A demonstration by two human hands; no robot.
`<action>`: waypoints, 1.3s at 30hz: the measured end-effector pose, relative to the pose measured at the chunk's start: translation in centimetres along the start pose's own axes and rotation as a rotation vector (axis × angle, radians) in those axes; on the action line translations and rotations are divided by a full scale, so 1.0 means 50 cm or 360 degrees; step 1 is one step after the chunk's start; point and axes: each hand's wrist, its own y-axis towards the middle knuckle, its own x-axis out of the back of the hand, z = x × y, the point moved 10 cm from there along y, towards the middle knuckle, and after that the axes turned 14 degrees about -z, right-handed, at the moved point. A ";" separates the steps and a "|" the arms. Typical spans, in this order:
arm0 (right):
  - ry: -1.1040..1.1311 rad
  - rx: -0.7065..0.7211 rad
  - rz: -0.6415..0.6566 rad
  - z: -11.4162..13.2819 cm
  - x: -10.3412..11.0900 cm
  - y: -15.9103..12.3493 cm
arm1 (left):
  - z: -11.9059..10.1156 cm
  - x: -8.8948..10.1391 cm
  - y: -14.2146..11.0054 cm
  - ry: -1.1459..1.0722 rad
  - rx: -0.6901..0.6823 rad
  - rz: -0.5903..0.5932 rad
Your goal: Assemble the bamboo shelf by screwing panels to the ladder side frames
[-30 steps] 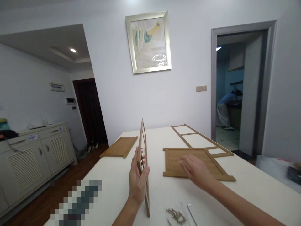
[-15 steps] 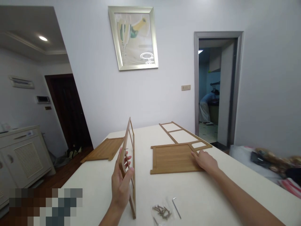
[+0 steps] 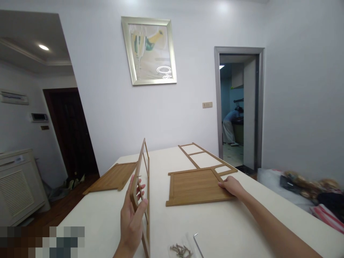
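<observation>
My left hand [image 3: 131, 220] is closed around one side of a narrow wooden frame [image 3: 148, 224], held upright and seen nearly edge-on; thin crossbars run inside it. A small pointed piece, perhaps a screw, sticks out near my fingers. My right hand [image 3: 232, 186] grips the right edge of a flat wooden panel [image 3: 193, 187], fingers pinched at its border. Just behind that panel lies an open wooden frame with crossbars [image 3: 197, 153]. Another wooden panel [image 3: 111, 177] rests at the left, partly behind the upright frame.
Several screws [image 3: 180, 250] on a clear plastic bag and a hex key [image 3: 198, 245] lie at the near edge of the white table [image 3: 215, 225]. Bagged items [image 3: 303, 190] are heaped at right. A person [image 3: 229, 125] bends over beyond the doorway.
The camera view has shifted slightly, so the table sits lower and further left. My right hand still holds the panel's edge, and my left hand keeps the frame upright.
</observation>
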 end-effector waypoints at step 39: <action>0.0260 0.0194 -0.0489 0.071 0.034 -0.051 | 0.003 -0.011 0.004 -0.0043 -0.0077 0.0076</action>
